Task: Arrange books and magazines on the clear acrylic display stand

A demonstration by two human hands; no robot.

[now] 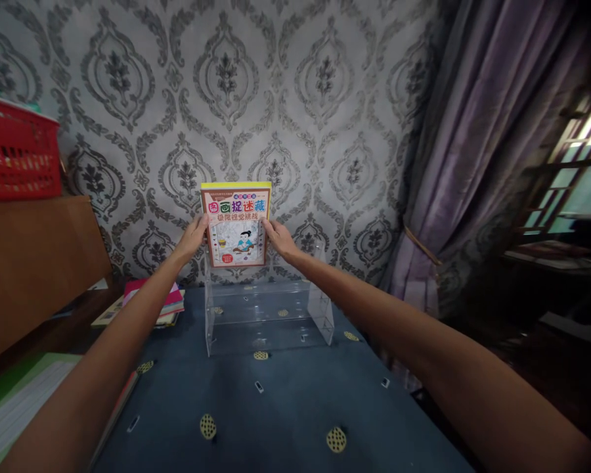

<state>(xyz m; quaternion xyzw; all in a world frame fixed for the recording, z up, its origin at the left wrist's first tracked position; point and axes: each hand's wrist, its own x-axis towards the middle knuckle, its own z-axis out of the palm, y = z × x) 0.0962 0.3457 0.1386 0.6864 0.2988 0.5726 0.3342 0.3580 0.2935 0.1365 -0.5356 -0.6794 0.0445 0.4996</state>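
A children's picture book (pixel 239 230) with a brown border and colourful Chinese lettering is held upright, its cover facing me. My left hand (pixel 196 238) grips its left edge and my right hand (pixel 280 238) grips the right edge. A yellow edge shows along the top, behind the cover. Below and behind the book is a clear plastic rack (pixel 320 315) with stepped tiers, standing on the table. The book is at the rack's upper left part; whether its bottom edge touches the rack I cannot tell.
A dark blue patterned cloth (pixel 276 420) covers the table. Stacked books (pixel 170 303) lie left of the rack. A green-edged book or folder (pixel 27 401) is at the near left. A red basket (pixel 20 151) sits on a brown box (pixel 39 263). Purple curtains (pixel 453 171) hang at right.
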